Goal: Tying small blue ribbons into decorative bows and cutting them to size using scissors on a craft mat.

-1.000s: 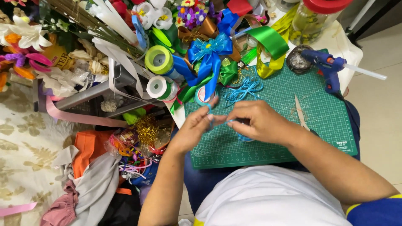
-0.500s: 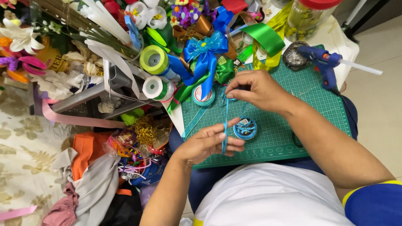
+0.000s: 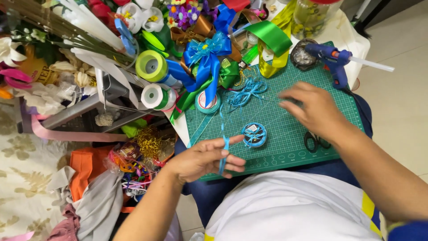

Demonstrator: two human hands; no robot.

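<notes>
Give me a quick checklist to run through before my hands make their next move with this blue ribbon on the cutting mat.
1. Ribbon held: the left hand pinches the thin blue ribbon between its fingers. Ok.
2. Right hand free: it hovers over the green cutting mat, and nothing shows in its grip. Ok.
3. Scissors in reach: they lie on the mat, partly hidden under the right wrist. Ok.
4. Ribbon spool steady: it lies flat on the mat beside the left fingers. Ok.
5. Glue gun safe: it rests at the mat's far corner, away from both hands; whether it is hot, cannot tell.
</notes>
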